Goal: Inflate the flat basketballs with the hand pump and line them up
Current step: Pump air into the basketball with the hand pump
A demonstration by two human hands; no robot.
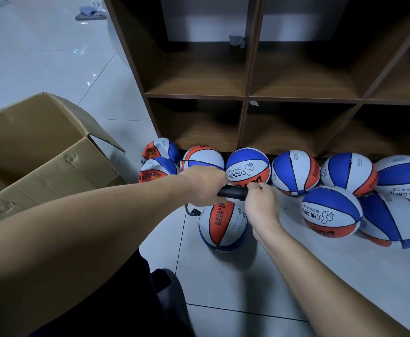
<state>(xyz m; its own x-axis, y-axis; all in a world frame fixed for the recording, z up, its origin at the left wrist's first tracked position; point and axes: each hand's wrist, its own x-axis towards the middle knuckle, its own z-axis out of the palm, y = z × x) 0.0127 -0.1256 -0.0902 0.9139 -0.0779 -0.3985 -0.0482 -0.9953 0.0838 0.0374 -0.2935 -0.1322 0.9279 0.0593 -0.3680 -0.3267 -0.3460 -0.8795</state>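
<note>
Both forearms reach forward and down over the tiled floor [223, 283], meeting at a black hand pump [233, 192] held level just above a red, white and blue basketball [222, 227]. The left hand [202, 186] wraps its curled fingers round the pump's left end, knuckles up. The right hand [260, 203] closes on the right end, fingertips pinching where the black barrel stops; what lies under them is hidden. A thin black hose [191, 211] loops down from below the left hand to the ball's left side. This ball stands alone on the floor, apart from the others. Behind it a row of round balls [247, 166] lies along the foot of a brown wooden shelf unit [247, 93], with two more balls [330, 212] in front at the right. Two dented, flat balls [159, 156] lie at the shelf's left corner. An open cardboard box [41, 152] stands to the left, near the left forearm. Bare tile spreads in front of the ball and between the arms.
</note>
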